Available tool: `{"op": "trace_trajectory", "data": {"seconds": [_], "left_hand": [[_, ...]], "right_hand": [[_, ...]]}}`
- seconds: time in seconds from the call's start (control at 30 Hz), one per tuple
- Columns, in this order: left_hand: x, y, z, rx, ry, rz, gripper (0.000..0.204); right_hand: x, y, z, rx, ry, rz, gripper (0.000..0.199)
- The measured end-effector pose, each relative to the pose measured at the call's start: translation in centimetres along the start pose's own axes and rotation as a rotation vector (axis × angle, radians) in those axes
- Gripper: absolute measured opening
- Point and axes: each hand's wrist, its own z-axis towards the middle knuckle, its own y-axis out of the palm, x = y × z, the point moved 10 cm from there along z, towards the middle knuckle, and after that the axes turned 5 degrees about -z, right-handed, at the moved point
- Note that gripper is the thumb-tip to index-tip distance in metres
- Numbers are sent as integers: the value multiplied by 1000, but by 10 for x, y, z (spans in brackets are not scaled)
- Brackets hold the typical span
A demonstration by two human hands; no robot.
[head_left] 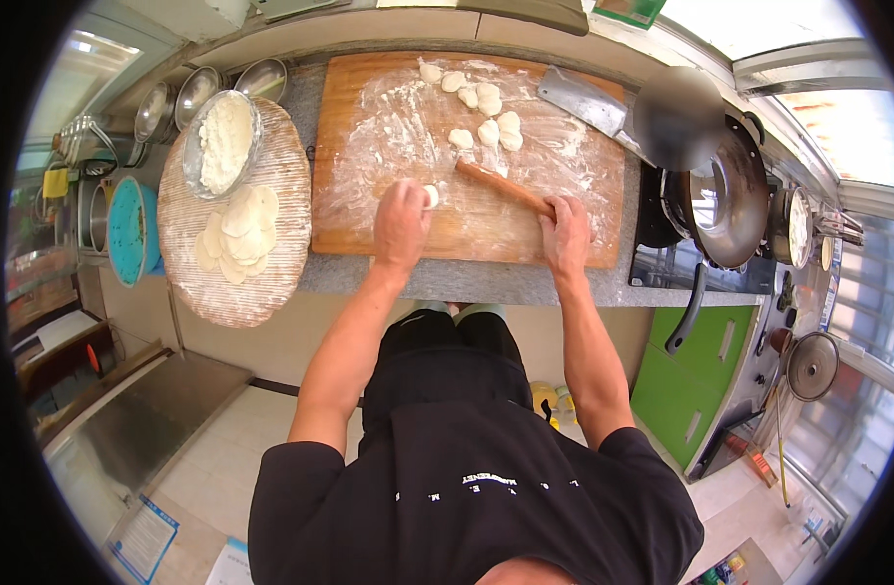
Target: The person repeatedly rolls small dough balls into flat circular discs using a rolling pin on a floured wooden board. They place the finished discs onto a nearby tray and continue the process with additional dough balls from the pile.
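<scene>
My right hand point(566, 234) is closed around the near right end of a wooden rolling pin point(504, 186), which slants across the floured cutting board point(359, 210). My left hand point(402, 226) is over the left part of the board, its fingers curled on a small white piece of dough point(430, 196). Beyond the pin lie several dough pieces point(488, 134), dusted with flour. A cleaver point(583, 100) rests at the board's far right, blade on the wood. To the left, flat dough wrappers point(240, 234) are piled on a round ridged tray point(189, 258).
A glass bowl of flour point(225, 144) stands on the round tray. Metal bowls point(201, 93) and a teal basin point(132, 232) are on the left. At the right, a wok point(730, 210) sits on the stove, its handle reaching past the counter edge. Green cabinet doors point(681, 375) lie below.
</scene>
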Motion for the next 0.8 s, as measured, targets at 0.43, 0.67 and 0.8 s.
{"op": "trace_trajectory", "data": {"seconds": [0.43,0.67,0.8], "left_hand": [[70,68,24,-53,123,68,69],[82,100,24,-367,150,267,92],[29,62,37,43,-1,-369,90]], "right_hand": [[23,-15,-21,140,158,101,35],[41,-17,-28,83,165,79,35],[18,-23,-21,132,52,100,34]]}}
